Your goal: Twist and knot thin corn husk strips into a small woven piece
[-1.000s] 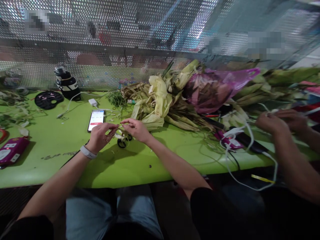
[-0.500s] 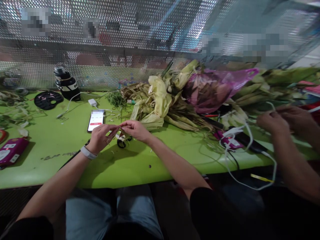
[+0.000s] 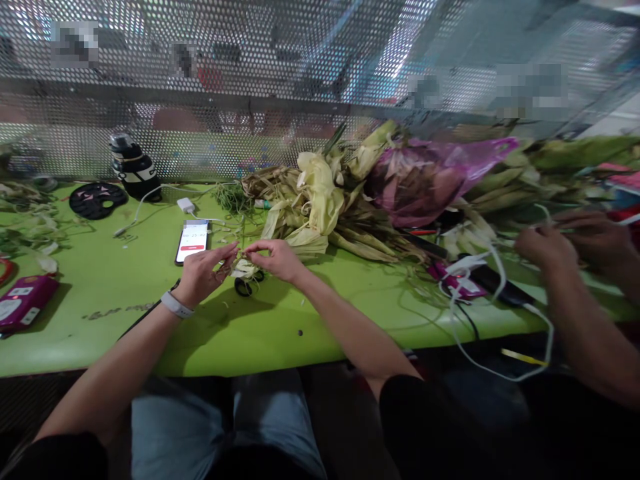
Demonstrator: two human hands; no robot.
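My left hand (image 3: 200, 273), with a white band on its wrist, and my right hand (image 3: 276, 259) meet fingertip to fingertip just above the green table (image 3: 150, 327). Both pinch a thin pale strip of leaf (image 3: 239, 255) between them. Directly below the fingers lies a small pale leaf piece with a black ring (image 3: 244, 285) on the table. A phone (image 3: 191, 241) with a lit screen lies just beyond my left hand.
A heap of dried and green husk leaves (image 3: 320, 207) and a pink plastic bag (image 3: 430, 180) lie behind my hands. Another person's hands (image 3: 565, 243) work at the right near white cables (image 3: 475, 267). A black bottle (image 3: 133, 167), a dark disc (image 3: 97, 199) and a purple packet (image 3: 23, 300) sit at left. A perforated metal screen stands behind.
My two hands have drawn closer together until the fingertips meet, and have risen slightly. The other person's hands have shifted a little.
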